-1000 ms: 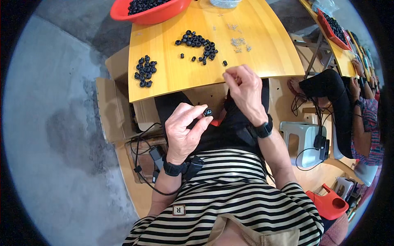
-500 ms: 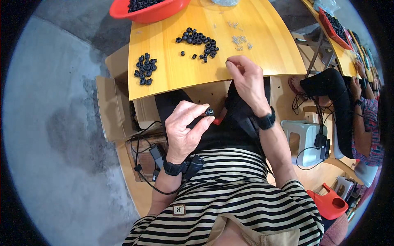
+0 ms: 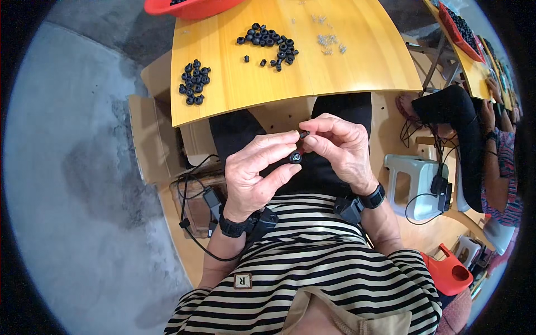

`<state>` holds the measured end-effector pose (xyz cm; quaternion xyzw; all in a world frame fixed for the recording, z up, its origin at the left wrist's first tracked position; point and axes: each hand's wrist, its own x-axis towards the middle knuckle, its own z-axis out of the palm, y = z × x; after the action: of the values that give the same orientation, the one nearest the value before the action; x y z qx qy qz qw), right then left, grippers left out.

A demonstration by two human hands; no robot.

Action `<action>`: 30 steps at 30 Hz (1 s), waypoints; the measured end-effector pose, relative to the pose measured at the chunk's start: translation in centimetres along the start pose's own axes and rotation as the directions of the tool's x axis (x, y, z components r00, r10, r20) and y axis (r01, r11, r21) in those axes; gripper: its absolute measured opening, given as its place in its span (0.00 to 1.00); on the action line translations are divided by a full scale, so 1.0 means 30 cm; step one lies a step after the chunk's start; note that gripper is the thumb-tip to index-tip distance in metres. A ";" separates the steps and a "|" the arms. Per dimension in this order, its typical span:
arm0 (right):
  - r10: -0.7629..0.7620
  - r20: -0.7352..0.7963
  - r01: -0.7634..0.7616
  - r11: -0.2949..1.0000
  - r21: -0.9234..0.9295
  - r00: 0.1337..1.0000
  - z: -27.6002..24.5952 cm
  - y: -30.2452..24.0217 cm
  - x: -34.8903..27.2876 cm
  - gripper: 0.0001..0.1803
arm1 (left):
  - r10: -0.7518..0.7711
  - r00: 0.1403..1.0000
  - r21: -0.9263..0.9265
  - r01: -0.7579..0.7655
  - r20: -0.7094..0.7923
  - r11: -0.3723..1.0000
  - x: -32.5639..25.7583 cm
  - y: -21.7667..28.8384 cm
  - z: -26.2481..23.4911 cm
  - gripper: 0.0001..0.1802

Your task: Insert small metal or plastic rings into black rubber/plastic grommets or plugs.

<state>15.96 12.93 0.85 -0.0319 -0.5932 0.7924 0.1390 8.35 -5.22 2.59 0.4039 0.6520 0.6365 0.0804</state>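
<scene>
My left hand (image 3: 258,170) pinches a small black round part (image 3: 295,157) between thumb and fingers, held in front of my lap below the table edge. My right hand (image 3: 339,146) meets it there, its fingertips closed on a tiny dark piece (image 3: 304,134) right above the black part. A bit of red shows between the two hands. On the yellow wooden table (image 3: 357,72) lie two heaps of black ring-shaped parts, one at the left (image 3: 194,82) and one in the middle (image 3: 268,46), and a scatter of small silver pieces (image 3: 329,40).
A red tub (image 3: 190,6) stands at the table's far edge. Cardboard boxes (image 3: 151,134) and black cables (image 3: 190,206) sit at my left. Another seated person (image 3: 480,145) works at a second table at the right, next to a grey stool (image 3: 413,184) and a red container (image 3: 449,271).
My right hand has come back from the table edge down to my left hand, and the two now meet at the black part. The view has tilted downward.
</scene>
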 end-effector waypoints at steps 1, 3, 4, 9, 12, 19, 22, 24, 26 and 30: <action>-0.004 0.002 0.004 1.000 0.007 1.000 0.000 0.003 0.000 0.11 | 0.006 1.000 -0.005 -0.006 -0.018 1.000 0.003 0.004 0.003 0.19; -0.015 0.003 0.015 1.000 0.014 1.000 0.002 0.006 0.000 0.10 | 0.007 1.000 -0.017 -0.008 -0.015 1.000 -0.002 -0.003 -0.001 0.19; -0.021 0.001 0.021 1.000 0.015 1.000 0.006 0.008 0.000 0.10 | 0.008 1.000 -0.023 -0.009 -0.014 1.000 -0.003 -0.005 -0.002 0.19; 0.032 -0.034 -0.031 0.999 0.021 0.999 0.014 0.001 -0.004 0.09 | -0.008 1.000 -0.007 0.008 0.003 1.000 0.001 0.001 0.001 0.19; 0.039 -0.065 -0.035 0.998 0.053 0.997 0.030 0.001 0.001 0.10 | -0.005 1.000 0.004 0.005 0.011 1.000 0.002 -0.002 0.001 0.19; -0.002 -0.083 0.000 0.999 -0.033 0.997 0.027 -0.007 -0.001 0.09 | -0.002 1.000 0.001 0.002 0.002 1.000 0.001 -0.004 0.008 0.18; 0.027 -0.069 -0.033 0.995 -0.094 0.997 0.020 -0.010 -0.007 0.11 | 0.043 0.999 0.005 -0.043 -0.021 0.999 0.006 -0.014 0.010 0.18; 0.052 -0.082 -0.061 0.992 -0.114 0.995 0.013 -0.010 -0.012 0.11 | 0.053 0.998 0.001 -0.053 -0.027 0.999 0.002 -0.018 0.010 0.18; 0.013 -0.071 -0.024 0.988 -0.152 0.997 0.013 -0.005 -0.013 0.11 | 0.056 0.998 0.002 -0.056 -0.021 0.998 0.001 -0.019 0.008 0.18; -0.064 -0.058 0.048 0.970 -0.239 0.996 0.016 -0.008 -0.011 0.11 | 0.046 0.999 0.007 -0.046 -0.008 0.999 0.001 -0.012 0.003 0.18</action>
<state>16.22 12.46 1.16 -0.0575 -0.6795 0.7100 0.1757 8.23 -5.09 2.26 0.4165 0.6450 0.6377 0.0620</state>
